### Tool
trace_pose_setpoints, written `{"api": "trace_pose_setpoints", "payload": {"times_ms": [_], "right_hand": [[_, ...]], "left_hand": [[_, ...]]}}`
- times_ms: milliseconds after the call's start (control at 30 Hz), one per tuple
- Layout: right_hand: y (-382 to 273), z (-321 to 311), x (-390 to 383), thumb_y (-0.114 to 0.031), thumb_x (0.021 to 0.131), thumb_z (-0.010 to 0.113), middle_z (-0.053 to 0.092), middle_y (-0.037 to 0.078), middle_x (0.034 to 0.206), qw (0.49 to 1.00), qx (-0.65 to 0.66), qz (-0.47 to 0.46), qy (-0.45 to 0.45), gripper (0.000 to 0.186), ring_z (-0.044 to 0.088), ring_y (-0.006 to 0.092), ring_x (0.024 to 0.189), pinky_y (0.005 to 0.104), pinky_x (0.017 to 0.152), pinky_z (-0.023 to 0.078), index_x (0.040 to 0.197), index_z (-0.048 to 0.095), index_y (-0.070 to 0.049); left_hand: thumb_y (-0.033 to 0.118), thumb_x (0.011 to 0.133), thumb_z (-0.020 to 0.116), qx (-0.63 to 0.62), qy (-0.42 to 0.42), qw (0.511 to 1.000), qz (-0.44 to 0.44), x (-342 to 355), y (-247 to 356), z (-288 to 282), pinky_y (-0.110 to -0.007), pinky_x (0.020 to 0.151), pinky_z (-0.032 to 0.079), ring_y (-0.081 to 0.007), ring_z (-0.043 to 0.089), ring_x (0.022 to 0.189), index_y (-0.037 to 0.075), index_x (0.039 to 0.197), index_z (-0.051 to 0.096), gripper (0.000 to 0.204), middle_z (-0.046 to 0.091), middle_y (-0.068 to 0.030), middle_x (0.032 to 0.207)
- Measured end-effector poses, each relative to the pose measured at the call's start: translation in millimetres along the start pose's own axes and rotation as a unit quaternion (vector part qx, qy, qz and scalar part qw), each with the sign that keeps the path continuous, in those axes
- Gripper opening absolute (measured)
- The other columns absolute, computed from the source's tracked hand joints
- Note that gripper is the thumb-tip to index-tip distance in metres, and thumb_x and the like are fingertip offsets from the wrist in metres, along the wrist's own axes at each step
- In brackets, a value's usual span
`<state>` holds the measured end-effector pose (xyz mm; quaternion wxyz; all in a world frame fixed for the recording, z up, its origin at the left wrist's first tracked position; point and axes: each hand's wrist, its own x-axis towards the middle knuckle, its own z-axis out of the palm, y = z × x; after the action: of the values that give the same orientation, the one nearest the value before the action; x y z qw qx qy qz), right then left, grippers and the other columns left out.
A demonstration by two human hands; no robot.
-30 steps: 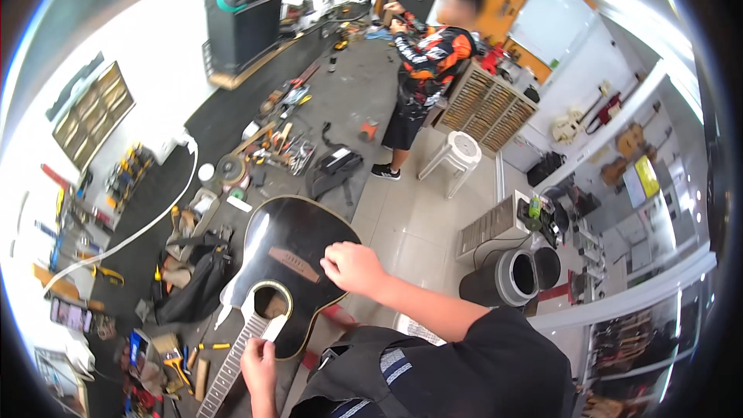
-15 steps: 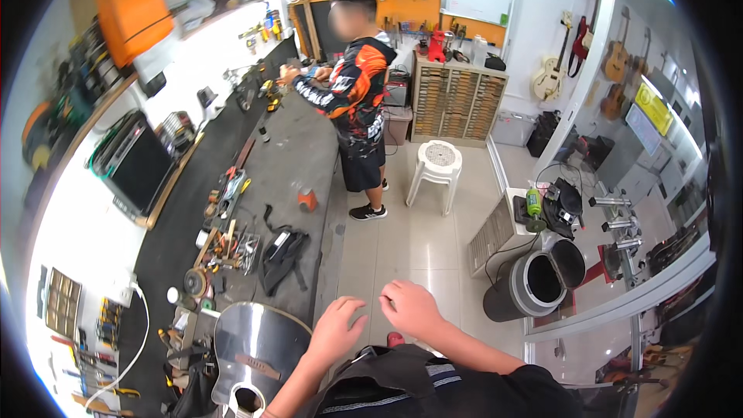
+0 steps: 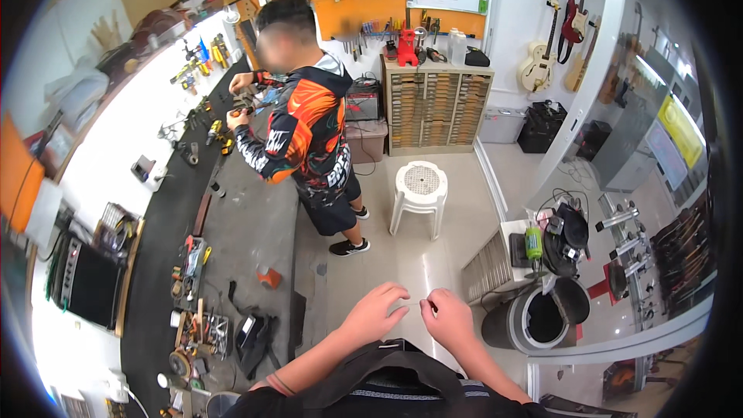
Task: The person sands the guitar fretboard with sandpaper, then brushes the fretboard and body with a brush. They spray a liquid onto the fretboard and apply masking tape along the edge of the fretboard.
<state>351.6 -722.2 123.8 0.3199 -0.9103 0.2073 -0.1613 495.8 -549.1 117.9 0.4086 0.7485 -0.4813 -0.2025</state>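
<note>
In front of my body, my left hand point(image 3: 376, 310) is raised over the pale floor, fingers loosely bent but apart, holding nothing. Just to its right, my right hand point(image 3: 446, 316) has its fingers curled in toward the thumb; whether anything small is inside cannot be made out. Neither hand touches the grey-topped workbench point(image 3: 255, 213) on my left, where a black bag point(image 3: 255, 344) and an orange object point(image 3: 268, 278) lie. The rounded end of the guitar point(image 3: 223, 402) barely shows at the bottom edge.
A person point(image 3: 306, 131) in a black-and-orange hoodie works at the bench's far part. A white stool point(image 3: 420, 186) stands ahead, before a many-drawered cabinet point(image 3: 433, 108). Right are a black-lidded bin point(image 3: 507, 325), a low cabinet point(image 3: 487, 255) and a glass partition point(image 3: 646, 162).
Both my hands have left the guitar and now hang over the floor. My view has swung up and forward, pushing the guitar nearly out of frame. The person ahead appears larger.
</note>
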Motion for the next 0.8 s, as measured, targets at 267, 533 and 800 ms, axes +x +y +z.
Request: {"api": "trace_pose_setpoints", "payload": {"times_ms": [267, 533, 800], "right_hand": [[45.7, -22.4, 151.1, -0.023, 0.097, 0.078, 0.069, 0.014, 0.087, 0.994, -0.031, 0.09, 0.055, 0.026, 0.069, 0.0389, 0.087, 0.0514, 0.076, 0.054, 0.086, 0.063, -0.004], [158.1, -32.8, 282.0, -0.024, 0.098, 0.077, 0.067, 0.017, 0.084, 0.983, -0.007, 0.176, 0.049, 0.029, 0.068, 0.0412, 0.084, 0.0529, 0.076, 0.053, 0.085, 0.062, -0.003], [304.6, -66.3, 488.6, -0.035, 0.107, 0.068, 0.066, 0.026, 0.082, 0.993, -0.033, 0.104, -0.037, 0.039, 0.066, 0.0482, 0.078, 0.0564, 0.069, 0.049, 0.09, 0.064, 0.0]], "left_hand": [[0.022, 0.106, 0.071, 0.016, -0.167, 0.983, 0.069, 205.8, -48.5, -46.5, -0.048, 0.103, 0.054, -0.0378, 0.067, 0.122, 0.003, 0.121, 0.068, 0.025, 0.071, -0.0147, 0.122], [0.024, 0.106, 0.072, 0.04, -0.127, 0.986, 0.101, 405.6, -91.2, -62.3, -0.05, 0.101, 0.055, -0.0395, 0.067, 0.118, 0.005, 0.124, 0.068, 0.027, 0.071, -0.0164, 0.122], [0.025, 0.098, 0.076, 0.143, 0.038, 0.986, -0.082, 541.3, -136.0, -127.1, -0.046, 0.093, 0.058, -0.0379, 0.071, 0.104, 0.004, 0.118, 0.072, 0.03, 0.072, -0.0186, 0.108]]}}
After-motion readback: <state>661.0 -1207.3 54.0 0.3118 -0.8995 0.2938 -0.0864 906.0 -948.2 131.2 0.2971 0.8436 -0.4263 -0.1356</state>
